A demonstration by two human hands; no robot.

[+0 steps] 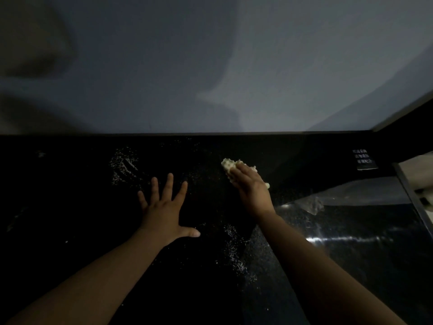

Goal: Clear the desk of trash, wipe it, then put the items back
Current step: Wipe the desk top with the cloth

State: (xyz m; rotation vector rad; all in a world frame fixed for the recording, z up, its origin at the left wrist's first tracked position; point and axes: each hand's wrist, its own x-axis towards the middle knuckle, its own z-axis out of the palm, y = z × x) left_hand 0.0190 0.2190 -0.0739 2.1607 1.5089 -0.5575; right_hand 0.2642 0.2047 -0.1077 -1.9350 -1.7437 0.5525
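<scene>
Scene: We lean over the black, glossy speckled surface (70, 207) below a plain grey-blue wall (210, 66). By our reading, this is the wiping stage.
Left hand: Our left hand (164, 207) lies flat on the surface, fingers (169, 181) spread and released, grasping nothing. It looks like a brace.
Right hand: Our right hand (251, 186) rests on the pale, nubbly wiping cloth (228, 166). The fingers are laid straight across it, pressing rather than clutching, and the thumb is hidden.
Where the cloth is: Toward the back of the surface, right of centre, with its bumpy edge poking out beyond the fingertips.
How it will handle: We judge it light, soft and easily squashed, likely to bunch or slide out under a flat palm. A firmer hold would take the near edge between thumb and fingers.
Left to wipe: White specks (234, 249) are scattered in patches, one near the right forearm and one beyond the left hand.
Also in view: A crumpled piece of clear plastic film (314, 204) lies to the right, and a small black label with white print (363, 158) sits at the far right.
</scene>
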